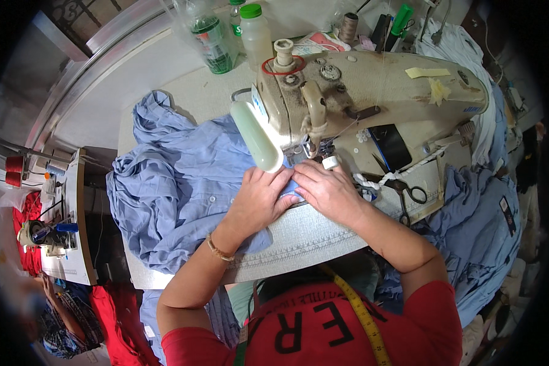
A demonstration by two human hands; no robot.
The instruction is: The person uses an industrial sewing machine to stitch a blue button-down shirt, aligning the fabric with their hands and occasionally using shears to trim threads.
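Observation:
A light-blue buttoned shirt [183,177] lies bunched on the sewing table, and one edge of it runs under the head of a beige sewing machine [341,91]. My left hand [261,196] grips that edge between thumb and fingers, just in front of the needle area. Close against it, my right hand [330,190] pinches the same cloth, fingertips pointing toward the needle. The needle and presser foot are mostly hidden by the machine head and my fingers. A lit pale-green lamp [256,137] hangs over my left hand. Beside my right knuckles sits a small white piece [330,163].
Right of my hands lie black scissors [407,194], a dark flat case [390,148] and loose white buttons [362,135]. Bottles [255,36] stand behind the machine. More blue garments [470,238] are heaped at the right. Another person [67,317] sits at the lower left.

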